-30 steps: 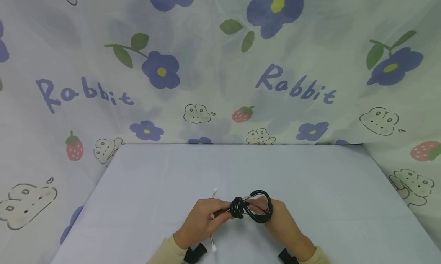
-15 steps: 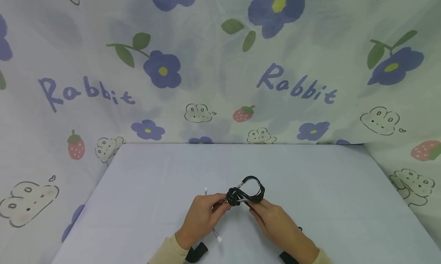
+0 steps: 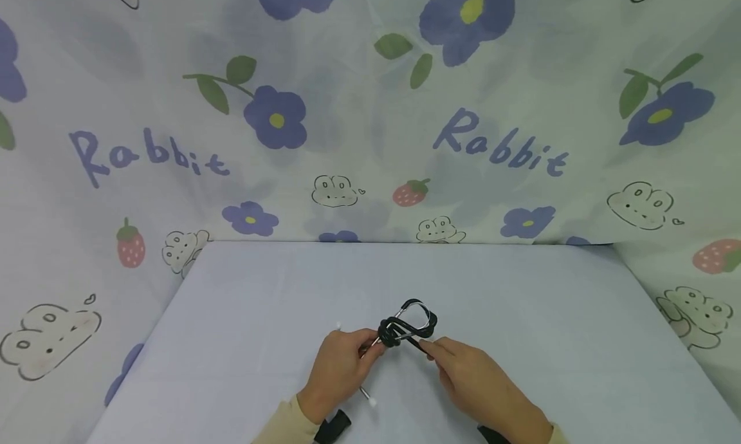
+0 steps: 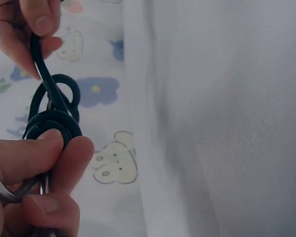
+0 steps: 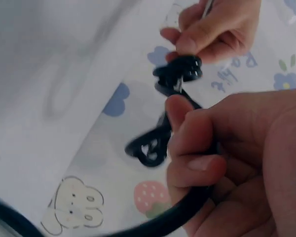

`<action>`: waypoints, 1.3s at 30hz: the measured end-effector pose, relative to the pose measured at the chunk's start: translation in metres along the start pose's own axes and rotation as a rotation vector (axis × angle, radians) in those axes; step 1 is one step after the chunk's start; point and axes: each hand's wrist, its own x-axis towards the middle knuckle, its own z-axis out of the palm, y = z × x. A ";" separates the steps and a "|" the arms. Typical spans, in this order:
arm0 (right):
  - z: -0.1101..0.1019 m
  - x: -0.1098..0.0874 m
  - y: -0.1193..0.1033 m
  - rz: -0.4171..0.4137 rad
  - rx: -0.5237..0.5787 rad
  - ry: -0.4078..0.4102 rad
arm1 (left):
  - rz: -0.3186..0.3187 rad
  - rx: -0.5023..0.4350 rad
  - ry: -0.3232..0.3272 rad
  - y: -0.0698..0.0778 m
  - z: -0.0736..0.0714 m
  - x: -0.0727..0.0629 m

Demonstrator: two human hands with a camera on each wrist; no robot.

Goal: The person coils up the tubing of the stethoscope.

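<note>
A stethoscope has its black tubing (image 3: 389,333) wound into a tight coil, with a looser loop standing up at its right. My left hand (image 3: 336,370) pinches it just left of the coil; in the left wrist view thumb and fingers grip the coil's edge and a bent metal tube (image 4: 9,196). White ear tips (image 3: 372,403) show beyond that hand, above and below. My right hand (image 3: 483,379) pinches a stretch of tubing running out from the coil; the right wrist view shows more tubing (image 5: 187,205) passing under its curled fingers. The chest piece is not visible.
A white tabletop (image 3: 260,302) spreads around both hands. Behind and beside it hangs a patterned cloth (image 3: 359,122) with flowers, rabbits and strawberries. Black wrist mounts (image 3: 332,426) sit below the hands at the near edge.
The right hand has drawn out of the loop and moved right and down, now pinching the tubing. The coil has shifted slightly left, its loop turned upward. My left hand keeps its grip.
</note>
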 end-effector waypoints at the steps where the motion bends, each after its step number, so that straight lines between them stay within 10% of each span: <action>1: -0.003 0.000 0.001 -0.001 -0.005 0.004 | -0.003 0.016 0.004 0.000 0.000 0.000; 10: -0.013 -0.002 0.019 -0.255 -0.078 0.191 | 0.005 0.099 -0.074 0.000 -0.002 0.000; 21: -0.017 0.004 0.026 -0.464 -0.159 0.507 | 0.200 0.156 -0.251 0.004 -0.001 -0.002; 39: -0.006 0.008 0.029 -0.515 -0.110 0.519 | 0.530 0.098 -0.321 0.008 -0.005 -0.001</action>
